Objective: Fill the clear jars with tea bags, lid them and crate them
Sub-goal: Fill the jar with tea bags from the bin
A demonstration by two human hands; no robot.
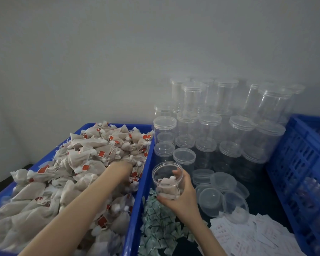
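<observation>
The clear jar (168,180), lidless and holding a few tea bags, is grasped by the right hand (183,198) above the sachet tray, while the left hand (125,168) digs into the tea bag heap (72,172), its grip hidden. I judge filling is under way; next, lift bags across into the jar's mouth. Roughly twenty lidded jars (211,130), about six loose lids (224,196), bags uncountable.

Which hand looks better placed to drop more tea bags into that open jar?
The left hand: it is reaching into the tea bag pile beside the jar. The right hand grips the jar, mouth up.
</observation>
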